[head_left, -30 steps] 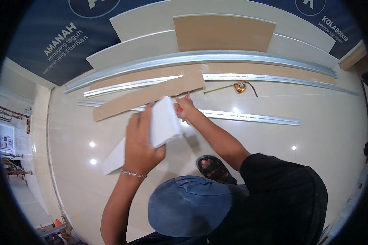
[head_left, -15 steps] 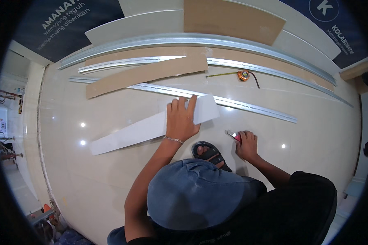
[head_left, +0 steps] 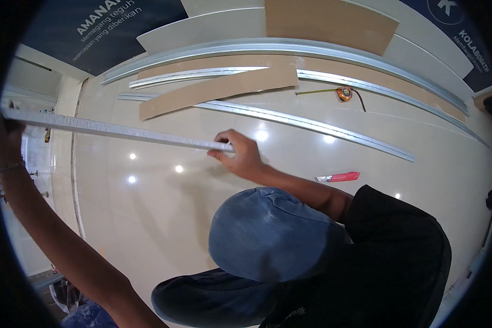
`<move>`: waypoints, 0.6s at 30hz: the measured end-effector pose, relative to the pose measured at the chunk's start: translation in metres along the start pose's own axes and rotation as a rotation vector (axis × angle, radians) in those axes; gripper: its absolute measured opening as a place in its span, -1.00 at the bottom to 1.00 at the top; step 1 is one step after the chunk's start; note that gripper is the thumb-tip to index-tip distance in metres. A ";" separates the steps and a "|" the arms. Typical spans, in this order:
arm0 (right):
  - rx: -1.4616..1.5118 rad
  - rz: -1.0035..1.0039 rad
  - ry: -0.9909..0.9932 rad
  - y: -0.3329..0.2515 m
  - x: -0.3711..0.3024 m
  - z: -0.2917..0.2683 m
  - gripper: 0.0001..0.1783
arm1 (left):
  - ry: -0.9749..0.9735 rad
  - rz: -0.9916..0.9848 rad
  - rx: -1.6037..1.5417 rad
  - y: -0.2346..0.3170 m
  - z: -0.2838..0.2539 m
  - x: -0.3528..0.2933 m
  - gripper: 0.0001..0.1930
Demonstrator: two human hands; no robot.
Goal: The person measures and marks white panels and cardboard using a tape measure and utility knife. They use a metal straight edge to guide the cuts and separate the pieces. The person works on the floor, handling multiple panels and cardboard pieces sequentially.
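Observation:
A long white plasterboard strip [head_left: 120, 131] is lifted off the floor and seen edge-on, spanning from the far left rim to the middle. My left hand [head_left: 10, 139] grips its far left end; the dark picture rim partly hides those fingers. At the other end, my right hand [head_left: 239, 156] pinches the strip between thumb and fingers. A red utility knife [head_left: 344, 176] lies on the tiled floor, to the right of my right hand and apart from it.
Silver metal channels [head_left: 317, 129] lie across the floor beyond my hands, with a brown-faced board strip [head_left: 218, 94] over them. An orange tape measure [head_left: 344, 94] rests near, its blade partly out. Larger boards [head_left: 328, 24] stand at the back.
The strip has gone from lying on the floor to being held up on edge, shifted left. My left hand moved to its far left end; my right hand let go of the knife and took the strip.

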State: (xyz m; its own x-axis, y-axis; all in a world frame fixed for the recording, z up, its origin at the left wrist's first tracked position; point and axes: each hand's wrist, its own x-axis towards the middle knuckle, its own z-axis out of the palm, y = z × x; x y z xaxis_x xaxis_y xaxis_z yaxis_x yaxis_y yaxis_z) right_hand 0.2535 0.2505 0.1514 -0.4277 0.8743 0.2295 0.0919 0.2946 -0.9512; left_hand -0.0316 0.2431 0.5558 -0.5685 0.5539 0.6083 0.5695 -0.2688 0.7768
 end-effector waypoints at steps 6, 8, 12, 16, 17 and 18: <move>-0.233 -0.135 -0.025 0.075 -0.002 -0.097 -0.54 | 0.187 -0.838 -0.019 -0.234 -0.102 -0.030 -0.17; -0.398 0.052 -0.096 0.106 -0.017 -0.136 -0.49 | 0.108 -0.995 -0.071 -0.337 -0.097 -0.110 -0.56; -0.560 0.228 -0.243 0.147 -0.062 -0.193 -0.46 | 0.183 -1.196 -0.316 -0.445 -0.053 -0.278 -0.58; -0.663 0.137 -0.205 0.162 -0.108 -0.217 -0.58 | 0.218 -1.266 -0.379 -0.450 -0.006 -0.369 -0.55; -0.706 0.194 -0.220 0.164 -0.110 -0.226 -0.62 | 0.244 -1.286 -0.335 -0.445 0.005 -0.383 -0.57; -0.759 0.075 -0.114 0.166 -0.106 -0.237 -0.66 | 0.278 -1.319 -0.285 -0.440 0.016 -0.394 -0.59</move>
State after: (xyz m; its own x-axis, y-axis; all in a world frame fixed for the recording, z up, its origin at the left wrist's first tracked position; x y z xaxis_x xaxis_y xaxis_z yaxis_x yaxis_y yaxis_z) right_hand 0.5278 0.2978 0.0184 -0.4822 0.8693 0.1082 0.6980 0.4560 -0.5521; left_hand -0.0488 0.1559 -0.0279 -0.7055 0.3574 -0.6120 -0.6001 0.1581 0.7842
